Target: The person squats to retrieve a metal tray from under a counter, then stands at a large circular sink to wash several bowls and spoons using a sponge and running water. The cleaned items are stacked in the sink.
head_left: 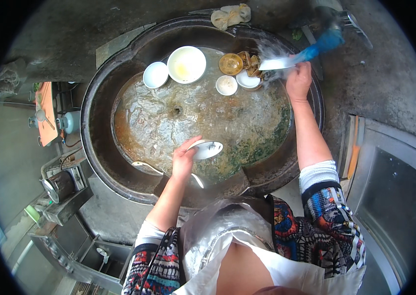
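My left hand (pixel 183 158) is closed on the rim of a white bowl (pixel 207 150), held tilted on its side over the near half of a large dark oval basin (pixel 100 162). At the far right, the fingers of my right hand (pixel 299 82) are wrapped at the white end of a blue hose (pixel 327 43). Water sprays about that end, blurred. Just left of it sit a brown round dish (pixel 231 64), several brown square pieces (pixel 250 63), a small white bowl (pixel 226 85) and another white bowl (pixel 248 79). A large white bowl (pixel 186 65) and a smaller one (pixel 156 75) stand farther left.
A pale cloth or glove (pixel 230 16) lies on the basin's far rim. A metal tap (pixel 328 14) meets the hose at the upper right. A white curved edge (pixel 147 168) shows by the near left wall. Left stand a gas cylinder (pixel 69 122) and a metal sink (pixel 107 255).
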{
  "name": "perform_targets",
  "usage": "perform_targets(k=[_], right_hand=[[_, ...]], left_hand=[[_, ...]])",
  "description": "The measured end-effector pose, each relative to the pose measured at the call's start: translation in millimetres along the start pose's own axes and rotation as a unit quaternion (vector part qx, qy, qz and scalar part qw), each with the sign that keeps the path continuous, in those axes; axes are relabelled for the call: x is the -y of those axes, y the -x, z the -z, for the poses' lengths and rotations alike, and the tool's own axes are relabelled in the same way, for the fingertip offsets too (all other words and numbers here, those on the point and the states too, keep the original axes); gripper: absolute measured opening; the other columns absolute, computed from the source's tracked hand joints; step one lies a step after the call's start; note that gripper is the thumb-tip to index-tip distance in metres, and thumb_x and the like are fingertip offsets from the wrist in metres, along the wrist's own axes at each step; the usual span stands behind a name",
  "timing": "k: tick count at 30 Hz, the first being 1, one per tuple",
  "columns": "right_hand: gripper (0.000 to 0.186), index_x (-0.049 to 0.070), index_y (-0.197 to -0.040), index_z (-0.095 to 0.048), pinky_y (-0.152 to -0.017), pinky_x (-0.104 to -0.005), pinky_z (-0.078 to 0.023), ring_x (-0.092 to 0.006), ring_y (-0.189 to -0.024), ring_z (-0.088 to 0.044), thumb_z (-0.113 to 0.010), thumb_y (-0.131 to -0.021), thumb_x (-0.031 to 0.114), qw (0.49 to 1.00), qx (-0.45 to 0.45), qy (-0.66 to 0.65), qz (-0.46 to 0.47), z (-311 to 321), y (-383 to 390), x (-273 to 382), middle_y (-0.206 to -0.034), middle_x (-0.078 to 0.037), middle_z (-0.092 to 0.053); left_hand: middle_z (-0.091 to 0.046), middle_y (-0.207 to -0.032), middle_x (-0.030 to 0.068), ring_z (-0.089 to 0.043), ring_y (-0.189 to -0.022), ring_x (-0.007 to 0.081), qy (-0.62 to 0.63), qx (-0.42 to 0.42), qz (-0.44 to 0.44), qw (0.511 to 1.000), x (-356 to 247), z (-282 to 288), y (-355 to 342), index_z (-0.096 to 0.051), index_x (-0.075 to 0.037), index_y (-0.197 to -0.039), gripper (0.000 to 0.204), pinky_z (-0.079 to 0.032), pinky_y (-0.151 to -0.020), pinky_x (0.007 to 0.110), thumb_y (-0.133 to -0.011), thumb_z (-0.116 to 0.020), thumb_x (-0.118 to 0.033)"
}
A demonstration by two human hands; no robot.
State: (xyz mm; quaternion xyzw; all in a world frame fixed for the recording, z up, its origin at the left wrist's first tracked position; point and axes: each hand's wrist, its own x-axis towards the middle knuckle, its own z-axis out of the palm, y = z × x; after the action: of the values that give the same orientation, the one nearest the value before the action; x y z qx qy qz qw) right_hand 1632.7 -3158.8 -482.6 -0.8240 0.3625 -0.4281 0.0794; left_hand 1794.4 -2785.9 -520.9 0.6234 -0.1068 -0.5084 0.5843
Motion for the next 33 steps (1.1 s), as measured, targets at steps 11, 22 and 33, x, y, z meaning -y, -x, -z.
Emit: perform_targets(k=[11, 22, 33], right_hand=[[0.014, 0.003, -0.098, -0.054, -0.081, -0.0283, -0.047, -0.0163, -0.091, -0.058, -0.055, -0.086, -0.003, 0.956, 0.106, -0.255, -0.102, 6, 36, 40, -0.099, -0.008, -0.061], [0.019, 0.005, -0.096, -0.063, -0.072, -0.0329, -0.050, -0.0194, -0.079, -0.064, -0.057, -0.090, 0.021, 0.853, 0.389, -0.172, -0.303, -56, 86, 50, -0.085, -0.008, -0.067], [0.035, 0.000, -0.112, -0.052, -0.094, -0.0458, -0.041, -0.0418, -0.110, -0.051, -0.029, -0.094, 0.019, 0.878, 0.417, 0.218, -0.085, -216, 55, -8, -0.115, -0.024, -0.056]], left_hand=[[-0.049, -0.135, 0.0080, -0.043, -0.126, 0.0208, -0.020, 0.064, -0.164, 0.984, -30, -47, -40, -0.054, -0.006, -0.127, 0.052, -0.031, -0.106, 0.033, -0.079, -0.044, 0.011], [-0.062, -0.108, 0.0124, -0.060, -0.095, 0.0210, 0.281, -0.083, 0.114, 0.949, 19, -16, -54, -0.053, 0.004, -0.119, 0.047, -0.047, -0.086, 0.031, -0.073, -0.047, 0.004], [-0.063, -0.087, 0.0060, -0.058, -0.076, 0.0151, 0.159, -0.229, 0.237, 0.931, 99, 65, 67, -0.059, -0.002, -0.108, 0.040, -0.047, -0.069, 0.026, -0.071, -0.047, 0.005]])
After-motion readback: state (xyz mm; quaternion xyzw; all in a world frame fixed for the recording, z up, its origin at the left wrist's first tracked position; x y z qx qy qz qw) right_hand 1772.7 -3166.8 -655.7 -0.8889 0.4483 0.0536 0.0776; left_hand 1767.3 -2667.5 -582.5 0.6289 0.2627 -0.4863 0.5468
